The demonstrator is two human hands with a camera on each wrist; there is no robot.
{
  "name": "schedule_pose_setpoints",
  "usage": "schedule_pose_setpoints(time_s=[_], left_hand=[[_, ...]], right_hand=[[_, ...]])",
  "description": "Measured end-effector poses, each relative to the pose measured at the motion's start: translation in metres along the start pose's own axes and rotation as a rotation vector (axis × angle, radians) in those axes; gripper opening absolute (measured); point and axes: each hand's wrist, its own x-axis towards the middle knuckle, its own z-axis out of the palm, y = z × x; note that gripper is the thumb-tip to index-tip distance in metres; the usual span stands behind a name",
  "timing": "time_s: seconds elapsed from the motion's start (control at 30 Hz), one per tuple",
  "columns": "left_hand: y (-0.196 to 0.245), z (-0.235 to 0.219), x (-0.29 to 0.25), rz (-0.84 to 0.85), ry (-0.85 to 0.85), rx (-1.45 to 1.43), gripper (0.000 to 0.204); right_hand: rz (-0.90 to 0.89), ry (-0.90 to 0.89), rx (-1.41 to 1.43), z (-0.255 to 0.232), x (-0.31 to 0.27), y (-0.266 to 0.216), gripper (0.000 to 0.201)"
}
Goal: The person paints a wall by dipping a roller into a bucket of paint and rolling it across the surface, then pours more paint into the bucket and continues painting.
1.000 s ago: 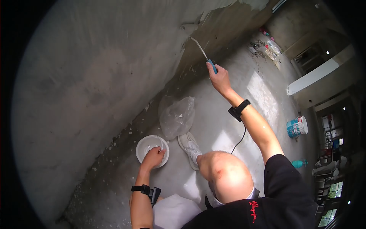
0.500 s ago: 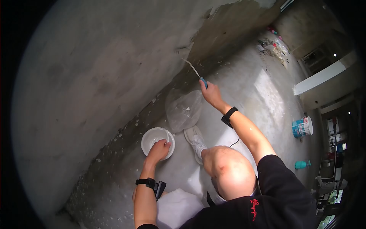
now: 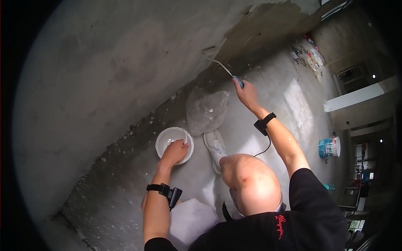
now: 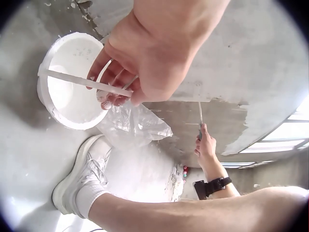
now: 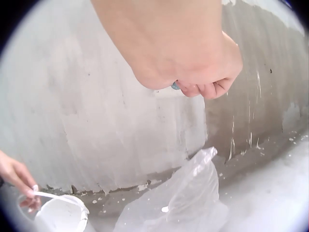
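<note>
In the head view my right hand (image 3: 248, 95) grips the blue handle (image 3: 238, 81) of a small paint roller, its arm stretched forward. The bent metal rod (image 3: 222, 65) leads to the narrow roller head (image 3: 208, 49), which is at the wall beside the edge of a darker patch. My left hand (image 3: 176, 151) is over a white bucket (image 3: 158, 146). Its curled fingers hold the bucket's white strap handle (image 4: 77, 80), as the left wrist view shows. In the right wrist view the right hand (image 5: 193, 63) hides most of the roller.
A crumpled clear plastic bag (image 3: 205, 113) lies between the bucket and the wall, close to my white shoe (image 3: 215, 146). The grey wall (image 3: 117, 75) meets a paint-spotted floor. Farther right stand a blue-and-white pail (image 3: 328, 147) and, at the back, a heap of debris (image 3: 312, 60).
Since a second ago, the right hand has brought the roller lower along the wall, nearer the plastic bag. The left hand keeps its hold on the bucket's handle. The head view has shifted slightly.
</note>
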Motion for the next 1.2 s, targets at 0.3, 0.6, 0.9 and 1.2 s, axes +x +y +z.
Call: schedule_pose_setpoints(time_s=[0.3,0.6,0.9,1.2], left_hand=[[-0.005,0.010,0.011,0.075,0.045,0.012,0.035],[0.013,-0.003,0.002,0.024,-0.038,0.045,0.037],[0.014,-0.001,-0.001,0.033,0.031,0.091,0.034],[0.010,-0.007,-0.015,-0.033,0.050,0.090,0.035]], right_hand=[[-0.026,0.191,0.036,-0.062,0.017,-0.040,0.054],[-0.016,0.019,-0.067,-0.011,-0.007,-0.020,0.053],[0.042,-0.327,-0.216,0.078,0.001,-0.007,0.056],[0.079,-0.171,-0.144,0.072,0.000,0.017,0.061]])
